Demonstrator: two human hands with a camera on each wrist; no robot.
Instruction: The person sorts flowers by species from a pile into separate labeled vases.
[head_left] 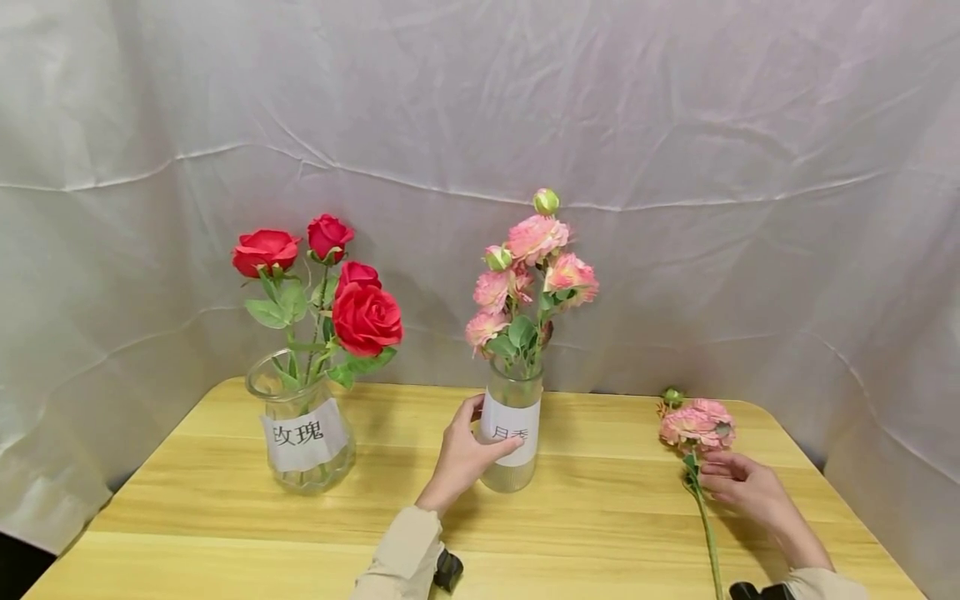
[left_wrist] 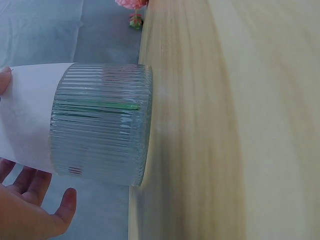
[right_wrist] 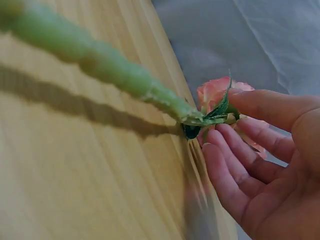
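Note:
My left hand (head_left: 465, 450) grips a ribbed glass vase (head_left: 510, 477), its thumb across the white paper label (head_left: 525, 417) with black characters. Pink flowers (head_left: 538, 239) with green buds and leaves stand in this vase. In the left wrist view the vase base (left_wrist: 105, 125) appears at the wooden tabletop, with green stem ends inside. On the right, my right hand (head_left: 750, 492) is at a pink flower (head_left: 701, 425) lying with its green stem (head_left: 708, 533) toward me. In the right wrist view, thumb and loosely bent fingers (right_wrist: 232, 170) lie either side of the stem near a leaf, a gap between them.
Left of the held vase, a wider glass vase (head_left: 341, 467) with another labelled paper holds several red roses (head_left: 367, 319). Everything is on a light wooden table (head_left: 600, 533). A grey-white cloth (head_left: 420, 100) hangs behind and at both sides of the table.

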